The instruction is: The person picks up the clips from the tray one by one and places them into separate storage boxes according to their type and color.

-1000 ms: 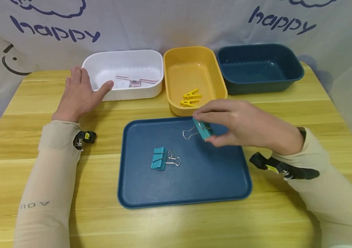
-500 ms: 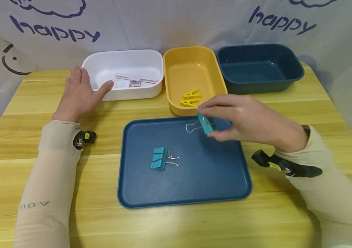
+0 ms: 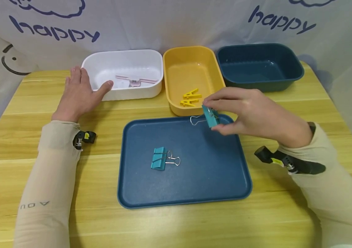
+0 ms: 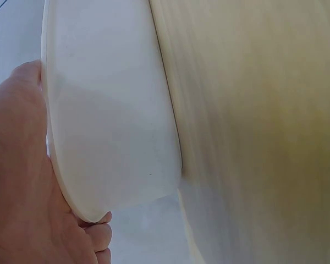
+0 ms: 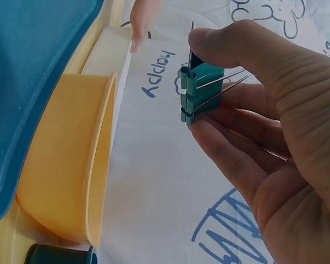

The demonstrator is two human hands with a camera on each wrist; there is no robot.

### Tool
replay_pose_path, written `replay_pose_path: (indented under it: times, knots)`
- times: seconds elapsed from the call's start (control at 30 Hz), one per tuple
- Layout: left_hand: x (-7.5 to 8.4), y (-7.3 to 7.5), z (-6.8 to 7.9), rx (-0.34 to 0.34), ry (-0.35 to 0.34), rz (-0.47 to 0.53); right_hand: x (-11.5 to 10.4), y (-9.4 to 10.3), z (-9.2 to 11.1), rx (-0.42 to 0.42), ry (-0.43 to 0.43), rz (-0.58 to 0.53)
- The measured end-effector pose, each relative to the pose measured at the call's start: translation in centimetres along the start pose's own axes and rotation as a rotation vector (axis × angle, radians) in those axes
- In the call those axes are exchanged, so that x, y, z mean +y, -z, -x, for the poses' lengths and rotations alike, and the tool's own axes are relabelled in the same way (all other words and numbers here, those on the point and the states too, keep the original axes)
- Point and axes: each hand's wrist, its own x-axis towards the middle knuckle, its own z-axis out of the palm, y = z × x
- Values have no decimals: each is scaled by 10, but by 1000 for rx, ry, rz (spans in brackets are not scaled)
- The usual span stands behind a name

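Observation:
Thumb and fingertips of my right hand pinch a teal binder clip, held above the far right part of the blue tray. In the right wrist view, the clip has its wire handles sticking out on either side. A second teal binder clip lies on the tray, left of the middle, handles pointing right. My left hand rests at the left front corner of the white bin. Its thumb lies over the front rim, and the straight fingers touch the left end.
The yellow bin holds two yellow clothespins and stands behind the tray. A pink clip lies inside the white bin. To the right stands a dark teal bin. A printed white cloth hangs behind.
My right hand has lifted the binder clip and carried it back and to the right, toward the tray's far right corner. The left hand has stayed put.

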Motion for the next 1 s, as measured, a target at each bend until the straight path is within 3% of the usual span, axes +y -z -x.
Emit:
replay_pose_path:
  times: [0.83, 1.0]
  knots:
    - [0, 0, 0, -9, 8, -2, 28, 9, 11, 42, -109, 77]
    - [0, 0, 0, -11, 12, -1, 34, 10, 14, 48, -165, 82]
